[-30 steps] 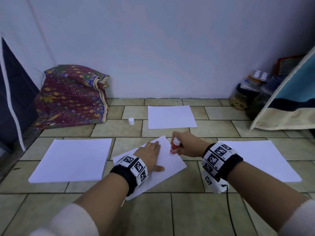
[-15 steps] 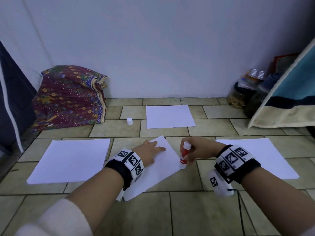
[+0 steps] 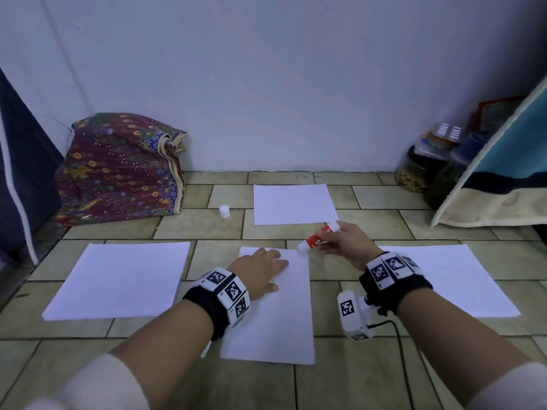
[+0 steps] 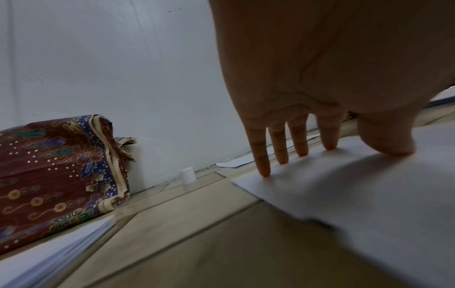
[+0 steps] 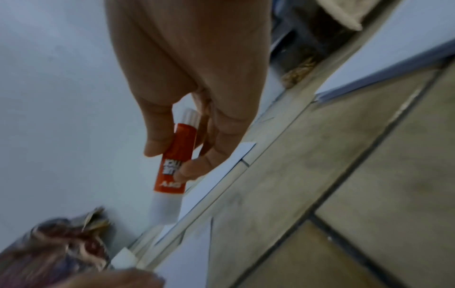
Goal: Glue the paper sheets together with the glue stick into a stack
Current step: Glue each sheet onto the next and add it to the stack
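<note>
At the centre of the head view, the left hand [image 3: 260, 272] lies flat, fingers [image 4: 262, 157] straight and slightly spread, on a smooth white paper sheet [image 3: 275, 318] on the beige tiled floor [image 3: 355, 377]. Just right, the right hand [image 3: 344, 242] pinches a red-and-white cylindrical glue stick [image 3: 318, 238], tilted, its white tip at the sheet's upper right corner.

Both forearms are bare, with pale cream sleeves [image 3: 97, 383] pushed up toward the elbows. Each wrist wears a black fabric band [image 3: 204, 309] ringed with white blocks printed with black square codes [image 3: 233, 291]. Below the right wrist hangs a white boxy camera unit [image 3: 353, 316] bearing another code, trailing a thin black cable [image 3: 396, 329].
</note>
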